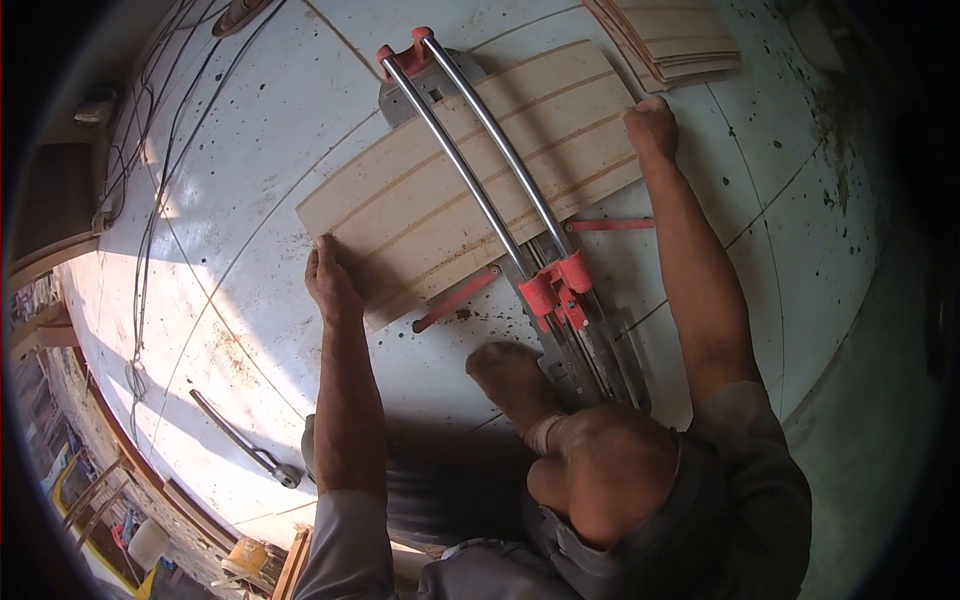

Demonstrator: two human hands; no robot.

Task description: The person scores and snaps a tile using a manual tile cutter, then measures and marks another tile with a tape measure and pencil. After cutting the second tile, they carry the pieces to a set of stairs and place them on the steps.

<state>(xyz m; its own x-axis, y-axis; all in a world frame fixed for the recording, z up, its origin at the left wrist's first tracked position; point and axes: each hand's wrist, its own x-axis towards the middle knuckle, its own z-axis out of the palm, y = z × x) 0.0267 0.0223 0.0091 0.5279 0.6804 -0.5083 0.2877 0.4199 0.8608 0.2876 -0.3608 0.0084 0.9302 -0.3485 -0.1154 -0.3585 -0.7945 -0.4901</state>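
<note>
L hand [333, 282] & R hand [652, 130] hold tile [495, 188] under rails [452, 157].

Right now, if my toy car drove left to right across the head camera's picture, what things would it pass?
Metal rod → left hand → red end piece at the far end of the shiny rails → red sliding block → right hand.

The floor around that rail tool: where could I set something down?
Left: the speckled floor between the black cables and the left hand looks open. Right: so does the floor beyond the right forearm. It's crowded at top right, where stacked panels sit near the right hand and striped panel, and by the foot beside the tool.
</note>
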